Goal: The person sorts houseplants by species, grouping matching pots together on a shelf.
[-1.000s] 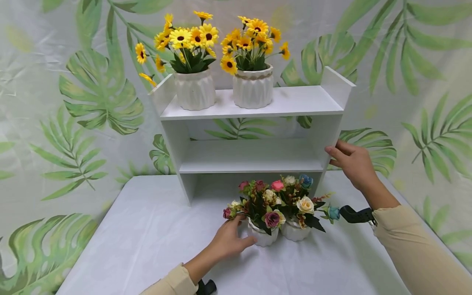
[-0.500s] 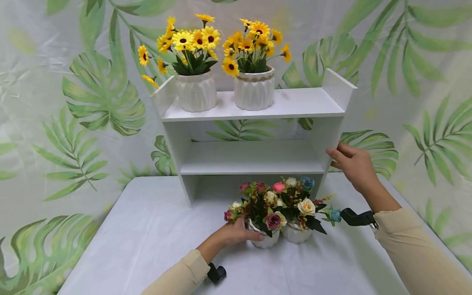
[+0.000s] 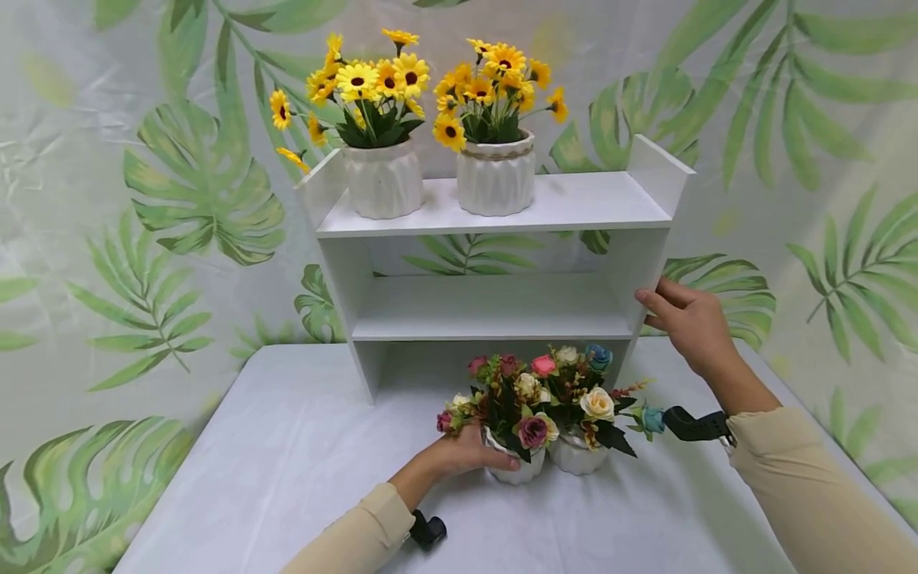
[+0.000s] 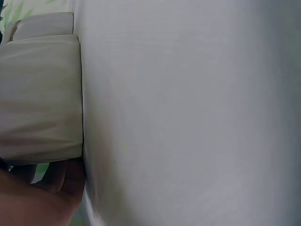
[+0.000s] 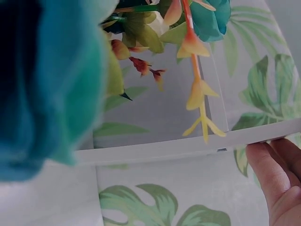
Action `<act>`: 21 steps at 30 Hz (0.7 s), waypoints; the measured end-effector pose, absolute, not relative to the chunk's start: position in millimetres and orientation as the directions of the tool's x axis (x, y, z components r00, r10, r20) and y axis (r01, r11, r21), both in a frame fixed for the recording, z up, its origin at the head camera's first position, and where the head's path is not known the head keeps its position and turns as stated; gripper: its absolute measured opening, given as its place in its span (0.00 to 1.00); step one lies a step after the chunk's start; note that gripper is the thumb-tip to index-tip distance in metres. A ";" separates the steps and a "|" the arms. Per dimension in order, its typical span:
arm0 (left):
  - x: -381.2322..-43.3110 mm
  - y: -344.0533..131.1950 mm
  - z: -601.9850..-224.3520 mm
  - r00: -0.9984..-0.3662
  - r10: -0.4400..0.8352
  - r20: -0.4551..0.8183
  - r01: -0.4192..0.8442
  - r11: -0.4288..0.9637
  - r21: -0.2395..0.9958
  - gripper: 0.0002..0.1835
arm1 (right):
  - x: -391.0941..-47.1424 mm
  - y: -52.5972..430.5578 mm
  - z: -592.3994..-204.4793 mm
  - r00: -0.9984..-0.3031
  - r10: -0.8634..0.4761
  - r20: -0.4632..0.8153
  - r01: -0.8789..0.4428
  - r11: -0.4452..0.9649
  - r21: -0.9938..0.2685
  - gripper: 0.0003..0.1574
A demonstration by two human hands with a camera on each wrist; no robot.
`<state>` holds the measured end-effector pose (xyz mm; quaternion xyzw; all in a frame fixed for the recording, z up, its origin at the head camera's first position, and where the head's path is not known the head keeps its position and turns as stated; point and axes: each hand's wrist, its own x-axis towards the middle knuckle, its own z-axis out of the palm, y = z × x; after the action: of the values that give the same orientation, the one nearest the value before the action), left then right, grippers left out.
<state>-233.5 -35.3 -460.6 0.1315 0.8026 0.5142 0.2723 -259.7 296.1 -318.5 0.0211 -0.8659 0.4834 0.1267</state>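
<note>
My left hand grips the left pot of mixed roses low at its side, thumb across the front and fingers mostly hidden behind. In the left wrist view the same cream pot appears at the left edge, with fingers against it. Beside it stands a second pot of roses, with cream, pink and blue blooms. My right hand touches the right side panel of the white shelf from outside, thumb tip at the front edge. The right wrist view shows fingertips right at that panel edge.
Two white ribbed pots of yellow sunflowers stand on the shelf's top board. A blue rose sticks out toward the right wrist's black camera mount. White cloth covers the table, and a leaf-patterned curtain hangs behind.
My left hand has moved right and closed around the left rose pot. My right hand stays at the shelf panel. The pots and shelf keep their places.
</note>
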 end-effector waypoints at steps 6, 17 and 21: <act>-230.5 -36.6 -461.2 -0.826 0.466 -0.318 -0.096 0.438 0.894 0.65 | -259.6 296.4 -319.2 -0.966 0.088 0.245 -0.163 0.531 -0.831 0.42; -227.7 -60.5 -444.0 -0.862 0.463 -0.207 0.006 0.417 0.909 0.62 | -259.8 296.0 -319.4 -0.966 0.086 0.242 -0.162 0.527 -0.834 0.42; -221.5 -74.1 -428.9 -0.871 0.455 -0.185 0.037 0.436 0.899 0.62 | -260.3 296.5 -319.2 -0.966 0.083 0.244 -0.166 0.524 -0.835 0.42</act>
<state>-221.5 -74.1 -428.9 0.1497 0.8222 0.5093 0.2054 -260.3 296.5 -319.2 0.0239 -0.8635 0.4873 0.1280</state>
